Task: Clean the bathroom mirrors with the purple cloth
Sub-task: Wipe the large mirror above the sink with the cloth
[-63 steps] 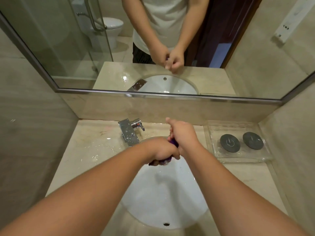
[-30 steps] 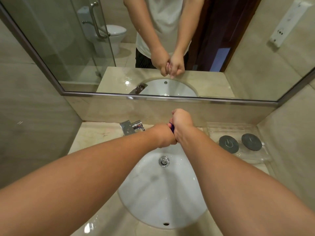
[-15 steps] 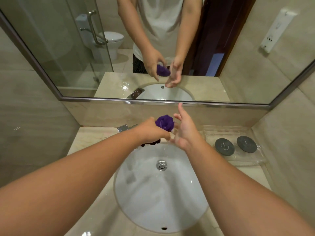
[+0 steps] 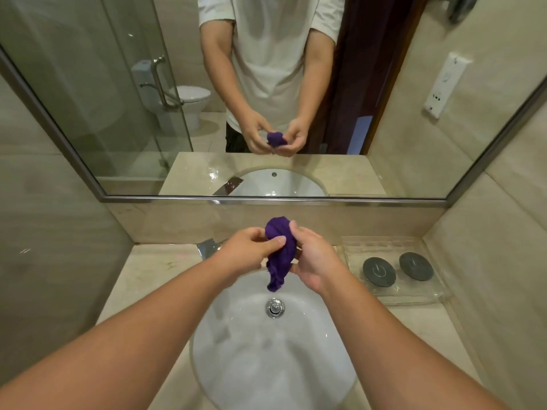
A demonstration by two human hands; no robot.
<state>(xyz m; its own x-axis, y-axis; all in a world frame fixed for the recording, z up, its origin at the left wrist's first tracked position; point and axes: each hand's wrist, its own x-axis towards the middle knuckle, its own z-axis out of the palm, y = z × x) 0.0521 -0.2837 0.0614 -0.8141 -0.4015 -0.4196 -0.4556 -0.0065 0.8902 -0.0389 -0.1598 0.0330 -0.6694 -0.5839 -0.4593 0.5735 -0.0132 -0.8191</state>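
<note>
I am observing both hands holding the bunched purple cloth (image 4: 279, 253) above the sink (image 4: 251, 365): the left hand (image 4: 251, 253) is pinching its upper part, the right hand (image 4: 315, 261) is curling around its side, below the mirror (image 4: 88, 84).

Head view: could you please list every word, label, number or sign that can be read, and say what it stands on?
No word or number here can be read.
Discs in the tray: each bears a pale ring-and-stroke sign, no letters.
Panel reflected in the mirror: marks too small to read.
Cloth: no label shows.
</note>
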